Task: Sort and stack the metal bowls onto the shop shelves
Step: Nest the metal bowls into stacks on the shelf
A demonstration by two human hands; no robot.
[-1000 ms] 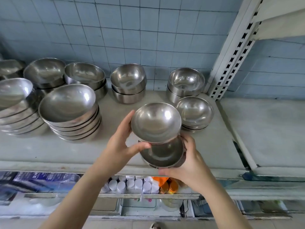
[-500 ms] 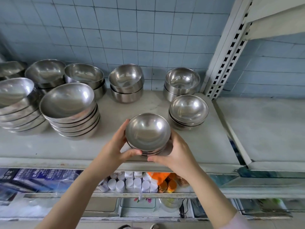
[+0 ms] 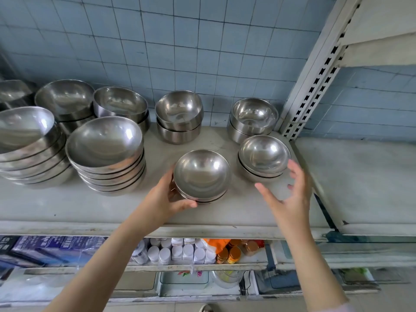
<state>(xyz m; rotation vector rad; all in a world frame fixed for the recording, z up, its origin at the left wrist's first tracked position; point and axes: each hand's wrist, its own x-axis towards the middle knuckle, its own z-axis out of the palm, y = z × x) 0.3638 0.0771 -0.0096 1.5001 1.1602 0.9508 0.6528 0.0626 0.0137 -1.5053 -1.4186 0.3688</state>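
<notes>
A small stack of shiny metal bowls (image 3: 202, 174) stands on the grey shelf (image 3: 236, 210), near its front edge. My left hand (image 3: 166, 199) curls round the stack's left side, thumb under the lower rim. My right hand (image 3: 290, 194) hovers to the right of the stack, fingers spread and holding nothing, just in front of another small bowl stack (image 3: 263, 155). More bowl stacks stand behind: two deep-bowl pairs (image 3: 179, 115) (image 3: 253, 118) by the wall.
Tall stacks of wide bowls (image 3: 105, 152) (image 3: 29, 143) fill the shelf's left side, with more bowls (image 3: 65, 100) (image 3: 120, 104) behind. A white slotted upright (image 3: 315, 70) bounds the shelf on the right. Below, small white and orange jars (image 3: 180, 251) line a lower shelf.
The held stack has been set down on the shelf, further back. My right hand has let go and moved right; my left hand still holds the stack.
</notes>
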